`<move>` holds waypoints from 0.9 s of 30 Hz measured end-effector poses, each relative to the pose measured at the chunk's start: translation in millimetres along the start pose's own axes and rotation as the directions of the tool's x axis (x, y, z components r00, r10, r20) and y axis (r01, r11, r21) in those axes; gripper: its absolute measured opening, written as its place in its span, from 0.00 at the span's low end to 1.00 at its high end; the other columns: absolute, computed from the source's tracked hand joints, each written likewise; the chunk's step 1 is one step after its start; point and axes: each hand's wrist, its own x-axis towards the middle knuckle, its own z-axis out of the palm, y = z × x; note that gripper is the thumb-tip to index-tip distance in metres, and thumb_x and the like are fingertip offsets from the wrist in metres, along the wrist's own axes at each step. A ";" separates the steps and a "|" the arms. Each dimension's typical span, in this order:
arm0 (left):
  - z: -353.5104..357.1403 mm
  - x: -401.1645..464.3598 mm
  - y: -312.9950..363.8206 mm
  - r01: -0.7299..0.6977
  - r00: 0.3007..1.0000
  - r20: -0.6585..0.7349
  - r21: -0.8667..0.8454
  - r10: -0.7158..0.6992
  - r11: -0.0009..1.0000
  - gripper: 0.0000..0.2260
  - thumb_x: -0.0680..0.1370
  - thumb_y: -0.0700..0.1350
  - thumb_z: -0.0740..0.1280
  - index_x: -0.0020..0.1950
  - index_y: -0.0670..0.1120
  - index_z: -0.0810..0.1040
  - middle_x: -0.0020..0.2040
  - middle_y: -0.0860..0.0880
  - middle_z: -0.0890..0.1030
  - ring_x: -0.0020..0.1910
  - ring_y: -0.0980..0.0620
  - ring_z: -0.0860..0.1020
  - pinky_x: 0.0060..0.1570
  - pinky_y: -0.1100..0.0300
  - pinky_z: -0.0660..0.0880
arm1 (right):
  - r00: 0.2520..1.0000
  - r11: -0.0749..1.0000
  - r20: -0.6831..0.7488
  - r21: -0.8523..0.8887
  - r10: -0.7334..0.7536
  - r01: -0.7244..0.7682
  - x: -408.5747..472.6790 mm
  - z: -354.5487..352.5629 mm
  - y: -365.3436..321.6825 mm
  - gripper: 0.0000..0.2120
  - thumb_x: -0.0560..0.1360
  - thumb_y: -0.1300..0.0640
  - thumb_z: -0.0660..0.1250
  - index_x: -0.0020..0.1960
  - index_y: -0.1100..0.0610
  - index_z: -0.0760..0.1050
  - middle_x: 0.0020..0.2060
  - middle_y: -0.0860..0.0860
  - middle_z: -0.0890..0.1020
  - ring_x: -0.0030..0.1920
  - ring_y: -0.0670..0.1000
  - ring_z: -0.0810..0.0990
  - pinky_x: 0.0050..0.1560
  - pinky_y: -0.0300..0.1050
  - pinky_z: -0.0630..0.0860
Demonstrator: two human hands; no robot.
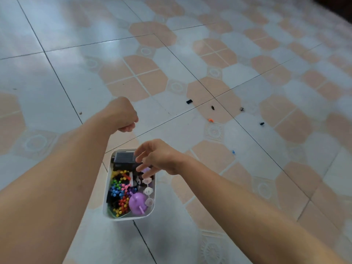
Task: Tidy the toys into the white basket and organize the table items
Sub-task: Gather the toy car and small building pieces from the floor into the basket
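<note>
A white basket (105, 203) stands on the tiled floor low in the head view, filled with colourful bead sticks (119, 195), a purple round toy (138, 202) and a dark block (124, 158). My right hand (155, 156) hovers over the basket's far end, fingers spread and relaxed, holding nothing. My left hand (124, 116) is above the floor beyond the basket, fingers curled into a fist; whether it holds something is hidden. Small toy pieces lie scattered on the floor to the right: a black flat piece (189, 101), another black piece (212, 107), an orange piece (210, 120), a blue piece (233, 152).
More small pieces lie farther right: a dark one (242, 109) and a black one (262, 123). A tiny brown speck (80, 113) sits on the floor at left. The patterned white and peach tiles (171, 54) stretch away in all directions.
</note>
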 end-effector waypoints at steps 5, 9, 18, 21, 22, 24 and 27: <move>5.1 0.0 52.5 -0.157 0.983 0.098 -0.007 0.157 0.988 0.11 0.77 0.35 0.61 0.52 0.30 0.78 0.35 0.39 0.77 0.28 0.46 0.72 0.25 0.64 0.68 | 0.992 0.999 -0.123 -0.041 -0.016 0.011 -15.2 -38.4 -23.6 0.14 0.76 0.74 0.56 0.60 0.69 0.71 0.47 0.62 0.77 0.39 0.58 0.81 0.41 0.47 0.82; 31.9 11.5 84.6 -0.260 0.960 0.120 0.033 0.255 0.965 0.10 0.76 0.36 0.61 0.51 0.35 0.80 0.38 0.41 0.80 0.31 0.46 0.76 0.33 0.60 0.74 | 0.981 0.989 -0.194 -0.150 -0.019 -0.011 -21.4 -90.7 -22.5 0.13 0.76 0.73 0.57 0.59 0.68 0.73 0.44 0.60 0.78 0.38 0.56 0.81 0.40 0.46 0.82; 156.0 45.1 141.8 -0.389 0.920 0.067 0.037 0.386 0.921 0.10 0.75 0.36 0.59 0.45 0.36 0.80 0.42 0.40 0.83 0.41 0.40 0.82 0.44 0.48 0.81 | 0.977 0.873 -0.213 -0.472 0.026 -0.126 -50.5 -282.6 18.3 0.09 0.75 0.71 0.63 0.53 0.63 0.76 0.40 0.58 0.81 0.37 0.54 0.83 0.35 0.42 0.81; 212.8 60.8 164.1 -0.397 0.914 0.112 0.053 0.390 0.916 0.08 0.74 0.37 0.60 0.42 0.39 0.79 0.43 0.42 0.82 0.45 0.40 0.81 0.45 0.51 0.80 | 0.978 0.846 -0.201 -0.511 0.055 -0.153 -63.0 -346.5 45.6 0.08 0.75 0.69 0.64 0.52 0.62 0.77 0.39 0.55 0.82 0.37 0.52 0.84 0.35 0.40 0.80; 231.3 67.2 172.3 -0.402 0.911 0.128 0.066 0.392 0.913 0.08 0.74 0.37 0.60 0.41 0.40 0.78 0.43 0.42 0.82 0.45 0.41 0.81 0.44 0.53 0.79 | 0.974 0.848 -0.223 -0.506 0.047 -0.157 -64.8 -369.0 56.6 0.08 0.75 0.69 0.65 0.52 0.62 0.77 0.38 0.55 0.82 0.37 0.52 0.83 0.35 0.40 0.80; 264.3 79.8 183.2 -0.401 0.909 0.154 0.076 0.387 0.913 0.06 0.74 0.38 0.62 0.42 0.42 0.78 0.44 0.43 0.82 0.44 0.42 0.80 0.45 0.54 0.77 | 0.950 0.865 -0.311 -0.473 0.014 -0.168 -62.9 -411.9 81.4 0.08 0.75 0.69 0.65 0.52 0.62 0.77 0.40 0.56 0.81 0.36 0.51 0.83 0.35 0.41 0.80; 310.9 93.8 188.1 -0.388 0.910 0.215 0.135 0.355 0.912 0.06 0.73 0.42 0.68 0.48 0.44 0.79 0.47 0.46 0.80 0.44 0.45 0.78 0.46 0.57 0.74 | 0.876 0.894 -0.481 -0.402 -0.024 -0.197 -53.4 -465.6 125.8 0.08 0.74 0.70 0.65 0.50 0.62 0.77 0.41 0.60 0.81 0.35 0.53 0.81 0.35 0.43 0.81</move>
